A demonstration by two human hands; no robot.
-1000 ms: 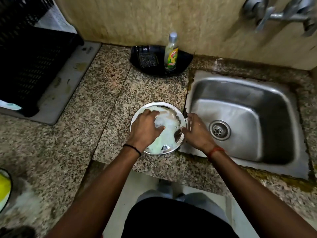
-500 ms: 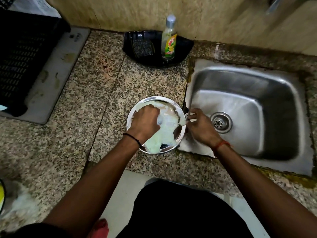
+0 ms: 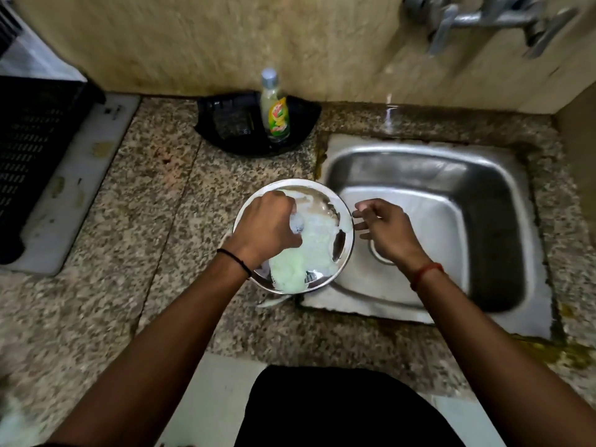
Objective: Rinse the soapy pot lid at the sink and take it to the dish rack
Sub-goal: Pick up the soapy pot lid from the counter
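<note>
Right hand [image 3: 385, 232] off pot lid [image 3: 343, 217] rim — fingers now spread, hovering over sink [image 3: 483, 175].

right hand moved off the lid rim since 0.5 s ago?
Yes. The right hand has let go of the lid rim and now hangs open over the sink basin, clear of the lid.

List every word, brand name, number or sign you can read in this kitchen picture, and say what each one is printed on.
None can be read.
Clear plastic dish soap bottle: the red, yellow and green label carries a logo, too blurred to read.
White board under the black plastic dish rack: small dark marks, too small to read.
</note>
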